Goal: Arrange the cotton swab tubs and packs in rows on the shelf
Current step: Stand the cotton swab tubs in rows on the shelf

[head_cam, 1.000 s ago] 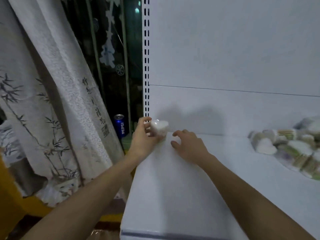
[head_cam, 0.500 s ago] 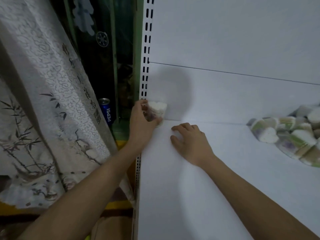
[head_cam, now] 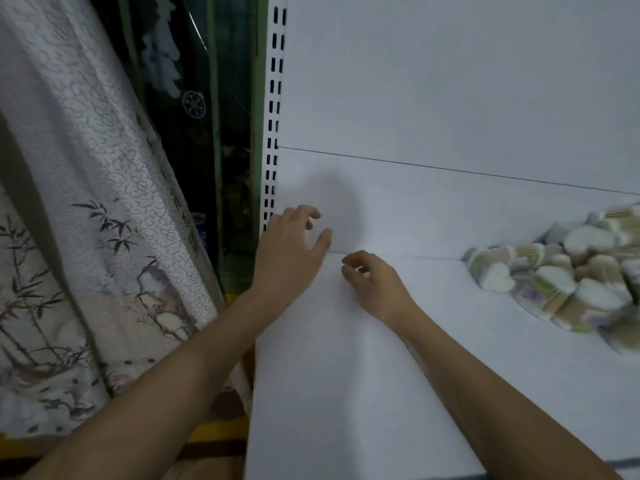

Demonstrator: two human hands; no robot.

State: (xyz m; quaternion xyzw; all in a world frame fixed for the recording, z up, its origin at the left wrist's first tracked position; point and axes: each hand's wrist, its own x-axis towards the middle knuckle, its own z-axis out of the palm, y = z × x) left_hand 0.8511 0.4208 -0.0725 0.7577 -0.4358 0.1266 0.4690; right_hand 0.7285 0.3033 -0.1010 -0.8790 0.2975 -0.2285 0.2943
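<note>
My left hand [head_cam: 291, 251] reaches into the back-left corner of the white shelf [head_cam: 346, 382], with fingers and thumb curled round a white cotton swab tub [head_cam: 312, 237]. The hand hides nearly all of the tub; only a pale sliver shows between thumb and fingers. Just to its right, my right hand [head_cam: 375, 282] rests on the shelf with loosely curled fingers and holds nothing. A loose pile of heart-shaped swab tubs and packs [head_cam: 568, 275] lies at the shelf's right, near the back wall.
The shelf's slotted white upright [head_cam: 273, 133] runs up beside my left hand. Left of it hang a patterned bamboo curtain [head_cam: 86, 202] and dark glass, with a blue Pepsi can [head_cam: 201, 230] low down. The white back panel [head_cam: 450, 98] closes off the rear.
My left hand has carried the tub further into the back-left corner and now covers it. My right hand's fingers have curled in from lying flat. The camera has tilted down and closer.
</note>
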